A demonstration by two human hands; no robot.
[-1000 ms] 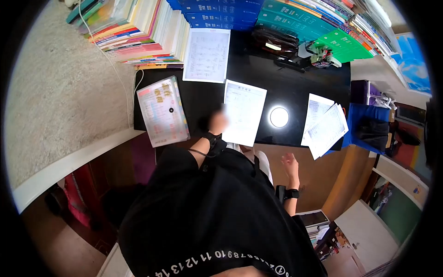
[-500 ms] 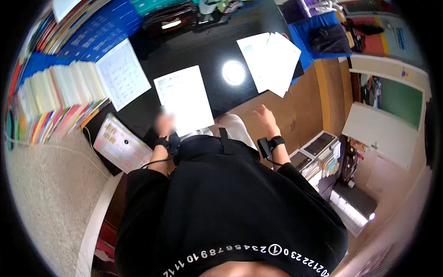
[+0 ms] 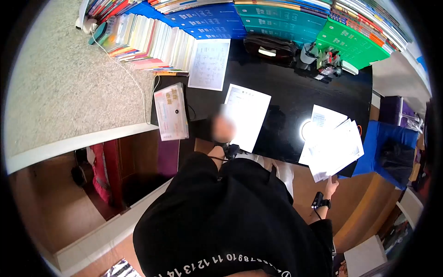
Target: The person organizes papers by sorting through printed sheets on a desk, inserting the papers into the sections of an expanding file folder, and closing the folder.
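Observation:
My left hand [image 3: 224, 129] lies at the left edge of a white printed sheet [image 3: 249, 115] on the black desk. A blur covers its fingers, so I cannot see whether they hold the sheet. My right hand [image 3: 330, 185] is just past the desk's front edge, at the lower rim of several fanned white papers [image 3: 334, 150]. Its fingers look apart, one stretched up toward the papers; no clear grip shows. Left of my left hand lies a clear document folder [image 3: 171, 112] with a dark button. Beyond it rests a handwritten sheet [image 3: 209, 64].
Books and booklets [image 3: 161, 48] stand at the back left. Blue boxes [image 3: 207, 21], teal boxes [image 3: 281, 23] and green boxes [image 3: 350, 41] line the back. A dark pencil case [image 3: 270, 50] and a grey pen cup [image 3: 309, 54] stand before them. A blue chair [image 3: 371, 138] is at the right.
My view has swung, so the desk now appears lower and further right. My right hand has moved from in front of my body out to the fanned papers. My left hand stays by its sheet.

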